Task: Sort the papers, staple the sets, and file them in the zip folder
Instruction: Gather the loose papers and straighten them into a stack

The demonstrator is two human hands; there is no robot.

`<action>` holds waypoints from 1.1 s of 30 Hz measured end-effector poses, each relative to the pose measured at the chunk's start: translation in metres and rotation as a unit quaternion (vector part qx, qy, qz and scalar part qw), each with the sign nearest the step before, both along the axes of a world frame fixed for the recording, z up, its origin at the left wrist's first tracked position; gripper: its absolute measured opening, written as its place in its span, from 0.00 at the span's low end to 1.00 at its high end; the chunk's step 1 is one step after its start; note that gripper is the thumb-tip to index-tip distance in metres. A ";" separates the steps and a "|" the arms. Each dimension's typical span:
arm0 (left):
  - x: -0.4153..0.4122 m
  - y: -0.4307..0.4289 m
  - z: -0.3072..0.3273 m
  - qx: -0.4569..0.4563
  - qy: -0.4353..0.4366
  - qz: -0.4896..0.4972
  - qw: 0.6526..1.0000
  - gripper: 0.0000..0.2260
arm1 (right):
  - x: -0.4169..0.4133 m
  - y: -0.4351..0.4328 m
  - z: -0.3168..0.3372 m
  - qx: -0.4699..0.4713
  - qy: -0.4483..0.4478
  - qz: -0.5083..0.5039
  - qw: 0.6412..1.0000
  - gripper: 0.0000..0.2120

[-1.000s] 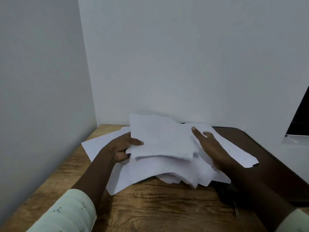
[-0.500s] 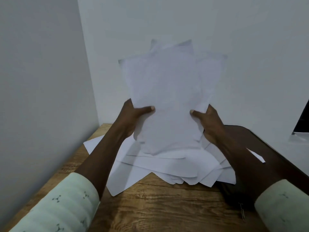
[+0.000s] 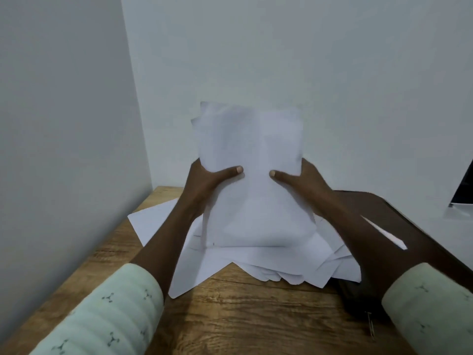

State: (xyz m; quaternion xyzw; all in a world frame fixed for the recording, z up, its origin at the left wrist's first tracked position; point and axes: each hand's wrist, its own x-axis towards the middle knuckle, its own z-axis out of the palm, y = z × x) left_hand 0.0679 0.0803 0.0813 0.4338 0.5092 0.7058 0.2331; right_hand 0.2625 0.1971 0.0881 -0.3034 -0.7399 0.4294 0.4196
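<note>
— Both grips on one thing, then?

— Yes. The person's left grip (image 3: pixel 204 180) and right grip (image 3: pixel 304 181) hold the stack of papers (image 3: pixel 253 155) by its two side edges. Each thumb lies flat across the front sheet and points toward the other. The remaining fingers are hidden behind the stack.

— And how does the stack stand?

— Nearly upright, in front of the white wall (image 3: pixel 281 60). Its top edges are uneven, with a corner or two poking out at the upper left. Its lower edge sits at the loose sheets (image 3: pixel 230 260); whether it touches them or hangs just above cannot be told.

— Where do those sheets lie?

— Fanned out flat on the wooden counter (image 3: pixel 243 321), overlapping at odd angles, directly beneath the held stack. On the right they overlap a dark folder (image 3: pixel 422 226), which lies on the counter beside the right forearm. One thin corner of paper shows white against it.

— Anything else near the person?

— A small metal clip (image 3: pixel 371 326) rests on the counter near the right sleeve (image 3: pixel 430 306). Something black lies partly under the sheets just above it, too dark to identify. The left sleeve (image 3: pixel 107 311) is pale with a small printed pattern.
</note>
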 end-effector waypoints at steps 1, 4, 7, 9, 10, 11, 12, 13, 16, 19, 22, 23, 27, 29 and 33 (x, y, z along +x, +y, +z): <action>0.001 -0.001 -0.003 0.002 -0.016 -0.004 1.000 0.24 | -0.003 0.000 0.000 0.026 -0.012 -0.026 0.999 0.14; -0.011 -0.003 0.004 0.011 -0.057 -0.062 0.996 0.23 | -0.007 -0.002 0.021 0.043 0.102 -0.050 0.993 0.10; -0.020 -0.006 0.016 -0.040 -0.039 -0.084 0.995 0.20 | -0.012 -0.001 0.045 -0.025 0.180 0.043 0.982 0.13; -0.030 -0.009 0.015 -0.042 -0.065 -0.042 0.996 0.15 | -0.017 0.009 0.041 -0.082 0.114 0.063 0.988 0.20; -0.040 -0.012 0.012 -0.050 -0.093 -0.026 0.994 0.13 | -0.016 0.016 0.033 -0.104 0.065 0.047 0.991 0.26; -0.052 -0.016 0.008 -0.074 -0.114 -0.016 0.991 0.13 | -0.013 0.021 0.022 -0.119 0.019 0.015 0.993 0.32; -0.066 -0.022 0.002 -0.125 -0.123 -0.004 0.984 0.14 | -0.008 0.027 0.008 -0.125 -0.029 -0.035 0.991 0.36; -0.078 -0.029 -0.004 -0.195 -0.126 0.007 0.973 0.16 | -0.001 0.034 -0.008 -0.116 -0.093 -0.089 0.985 0.36; -0.099 -0.050 -0.027 -0.352 -0.136 0.018 0.926 0.18 | 0.017 0.047 -0.049 -0.042 -0.321 -0.169 0.931 0.43; -0.103 -0.054 -0.043 -0.377 -0.174 0.024 0.910 0.18 | 0.020 0.055 -0.068 -0.009 -0.395 -0.197 0.897 0.42; -0.107 -0.045 -0.052 -0.381 -0.168 0.025 0.909 0.17 | 0.013 0.056 -0.068 0.033 -0.432 -0.221 0.874 0.40; -0.106 -0.042 -0.052 -0.392 -0.139 0.020 0.909 0.16 | 0.009 0.056 -0.067 0.050 -0.443 -0.231 0.865 0.40; -0.103 -0.030 -0.051 -0.408 -0.039 0.018 0.912 0.17 | -0.009 0.059 -0.064 0.077 -0.465 -0.245 0.847 0.38; -0.106 -0.028 -0.055 -0.398 -0.032 0.013 0.917 0.21 | -0.018 0.058 -0.063 0.097 -0.483 -0.243 0.836 0.36; -0.114 -0.027 -0.066 -0.371 -0.047 0.018 0.927 0.29 | -0.036 0.055 -0.061 0.134 -0.516 -0.210 0.819 0.34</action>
